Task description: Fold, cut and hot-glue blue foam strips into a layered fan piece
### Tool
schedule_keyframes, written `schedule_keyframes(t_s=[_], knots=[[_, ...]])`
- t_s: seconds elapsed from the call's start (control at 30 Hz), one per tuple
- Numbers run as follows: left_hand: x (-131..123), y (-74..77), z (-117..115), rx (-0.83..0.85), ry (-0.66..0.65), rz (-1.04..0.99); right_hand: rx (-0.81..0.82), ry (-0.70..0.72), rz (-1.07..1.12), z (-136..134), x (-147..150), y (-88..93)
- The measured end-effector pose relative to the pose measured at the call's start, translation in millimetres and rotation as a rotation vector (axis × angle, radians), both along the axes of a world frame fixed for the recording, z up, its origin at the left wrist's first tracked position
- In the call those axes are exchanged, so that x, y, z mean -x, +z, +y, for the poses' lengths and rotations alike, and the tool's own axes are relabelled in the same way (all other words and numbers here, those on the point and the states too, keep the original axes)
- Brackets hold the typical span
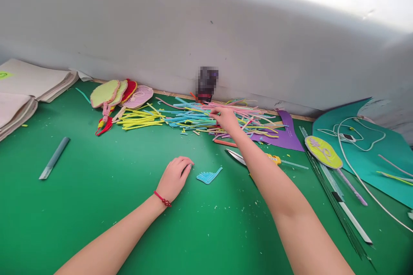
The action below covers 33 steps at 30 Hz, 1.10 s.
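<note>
My right hand (224, 119) reaches over the pile of coloured fuzzy sticks (190, 116), its thumb and fingertips pinched together at the pink and blue ones; what lies between them is too small to make out. My left hand (176, 176), with a red bead bracelet (163, 198) at the wrist, rests on the green table with its fingers curled together. What it holds, if anything, is hidden. Just right of it lies a small blue fan-shaped piece (208, 176) made of sticks. Scissors (235, 157) and a yellow glue gun (273, 159) are partly covered by my right forearm.
Finished fan shapes (105, 93) with a red tassel lie at the back left, near yellow sticks (140, 118). Paper stacks (38, 77) are far left, a grey tube (54, 158) nearer. To the right are a yellow fan (323, 151), thin wires, a white cable and teal sheet (371, 159).
</note>
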<state>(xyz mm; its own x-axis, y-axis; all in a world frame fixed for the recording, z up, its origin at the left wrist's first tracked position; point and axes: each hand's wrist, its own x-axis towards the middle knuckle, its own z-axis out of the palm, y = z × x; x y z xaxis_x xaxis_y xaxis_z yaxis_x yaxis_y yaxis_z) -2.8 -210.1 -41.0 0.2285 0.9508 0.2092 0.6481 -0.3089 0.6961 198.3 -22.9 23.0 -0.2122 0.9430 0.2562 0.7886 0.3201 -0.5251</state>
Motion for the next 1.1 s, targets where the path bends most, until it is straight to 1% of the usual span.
schedule_keyframes(t_s=[0.03, 0.1, 0.13, 0.17, 0.2, 0.23, 0.33, 0.4, 0.43, 0.5, 0.63, 0.73, 0.83, 0.9, 0.97, 1.03, 1.1], knots=[[0, 0.4, 0, -0.003, 0.002, -0.003, -0.014, -0.008, 0.046, 5, 0, 6.3], [0, 1.4, 0, -0.009, 0.007, -0.008, -0.071, -0.025, 0.204, 14, 3, 22.3], [0, 1.8, 0, -0.012, 0.009, -0.008, -0.118, -0.021, 0.382, 18, 7, 32.4], [0, 2.2, 0, -0.015, 0.010, -0.008, -0.170, 0.014, 0.563, 21, 11, 43.7], [0, 2.5, 0, -0.016, 0.008, -0.005, -0.226, 0.066, 0.687, 22, 15, 55.9], [0, 2.8, 0, -0.016, 0.005, -0.002, -0.274, 0.118, 0.757, 21, 20, 68.5], [1, 3.1, 0, -0.006, 0.000, 0.003, -0.359, 0.233, 0.791, 2, 34, 101.1], [1, 3.4, 1, -0.001, -0.002, 0.000, -0.383, 0.275, 0.759, -21, 39, 111.3], [0, 3.6, 1, 0.001, -0.002, -0.004, -0.391, 0.279, 0.750, -35, 40, 111.9], [0, 4.0, 1, 0.005, -0.004, -0.013, -0.377, 0.274, 0.735, -64, 38, 104.6], [-1, 4.4, 1, 0.010, 0.006, -0.027, -0.338, 0.246, 0.636, -119, 15, 72.4], [-2, 5.2, -1, 0.024, 0.033, -0.073, -0.308, 0.195, 0.374, -157, -10, 48.3], [-3, 8.8, -3, 0.030, 0.074, -0.180, -0.247, 0.172, 0.124, -190, -33, 27.5], [-4, 13.4, -6, 0.053, 0.092, -0.286, -0.221, 0.131, 0.014, -206, -46, 13.7], [-6, 19.3, -8, 0.113, 0.102, -0.435, -0.213, 0.087, -0.058, -215, -56, -0.4], [-9, 25.4, -11, 0.195, 0.096, -0.599, -0.200, 0.045, -0.093, -219, -64, -13.3], [-11, 30.0, -12, 0.271, 0.073, -0.684, -0.170, 0.023, -0.108, -220, -70, -22.8]])
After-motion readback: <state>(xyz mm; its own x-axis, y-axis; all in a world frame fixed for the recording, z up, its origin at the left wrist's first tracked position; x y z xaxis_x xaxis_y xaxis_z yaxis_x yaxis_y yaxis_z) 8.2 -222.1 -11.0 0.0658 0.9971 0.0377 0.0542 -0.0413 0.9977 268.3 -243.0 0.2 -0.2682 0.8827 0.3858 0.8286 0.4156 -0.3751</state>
